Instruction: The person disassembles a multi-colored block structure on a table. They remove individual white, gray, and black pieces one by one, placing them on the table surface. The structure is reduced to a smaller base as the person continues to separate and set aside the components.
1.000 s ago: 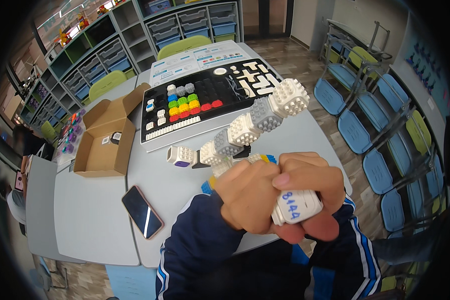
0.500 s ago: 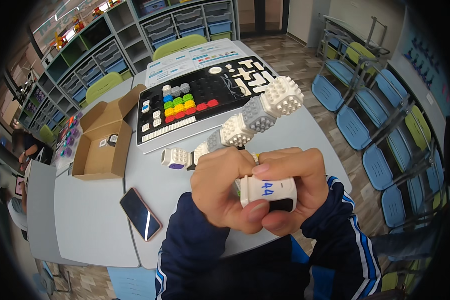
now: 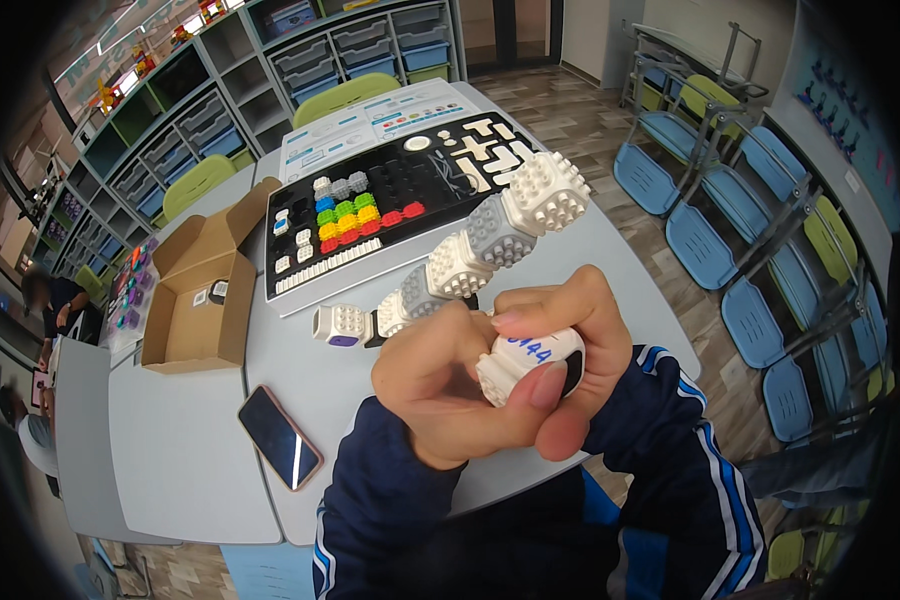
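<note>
My left hand and my right hand meet above the near part of the table, both closed on a small white plastic block. Blue handwriting and a dark patch show on this block; the fingers cover much of the rest. Just beyond my hands stretches a chain of white and grey studded blocks, from a white end piece with a purple face at the left up to a large white studded block. My knuckles overlap part of the chain, so I cannot tell whether they touch it.
Behind the chain lies a black sorting tray with coloured blocks and white pieces. An open cardboard box and a phone are to the left. Folded blue chairs line the right side. Two people sit at the far left.
The white block has turned and tilted between my fingers, so more of its handwriting shows. My right thumb now lies across its front. The whole view has shifted slightly.
</note>
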Demonstrator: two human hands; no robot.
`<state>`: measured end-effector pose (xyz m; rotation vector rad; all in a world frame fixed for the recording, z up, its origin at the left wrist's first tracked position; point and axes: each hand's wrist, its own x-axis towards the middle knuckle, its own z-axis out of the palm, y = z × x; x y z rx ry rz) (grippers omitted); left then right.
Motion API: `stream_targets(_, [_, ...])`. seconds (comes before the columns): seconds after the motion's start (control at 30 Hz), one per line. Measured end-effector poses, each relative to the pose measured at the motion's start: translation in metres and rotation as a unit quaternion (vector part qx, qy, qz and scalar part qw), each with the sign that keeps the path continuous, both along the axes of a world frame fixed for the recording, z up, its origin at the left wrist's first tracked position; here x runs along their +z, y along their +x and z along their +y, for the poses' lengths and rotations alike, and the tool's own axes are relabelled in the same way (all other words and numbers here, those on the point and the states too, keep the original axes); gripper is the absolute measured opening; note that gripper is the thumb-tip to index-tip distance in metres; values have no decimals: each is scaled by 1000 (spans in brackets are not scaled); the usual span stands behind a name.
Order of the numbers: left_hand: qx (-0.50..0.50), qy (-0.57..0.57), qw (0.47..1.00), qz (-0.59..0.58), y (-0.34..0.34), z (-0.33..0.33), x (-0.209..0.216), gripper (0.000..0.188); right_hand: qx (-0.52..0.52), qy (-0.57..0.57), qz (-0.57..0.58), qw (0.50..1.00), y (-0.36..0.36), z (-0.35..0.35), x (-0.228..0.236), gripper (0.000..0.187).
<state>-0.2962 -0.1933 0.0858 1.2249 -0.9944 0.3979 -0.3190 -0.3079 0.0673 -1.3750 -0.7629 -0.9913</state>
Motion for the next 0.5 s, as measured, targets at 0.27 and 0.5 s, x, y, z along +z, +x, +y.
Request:
stream_targets(0.27, [-155, -40, 979, 124, -8, 0, 5, 39, -7, 49, 22, 999, -9, 3, 7, 77])
stream_targets(0.5, [-179, -46, 967, 174, -10, 4, 10, 38, 55, -103, 65, 991, -20, -16, 20, 91])
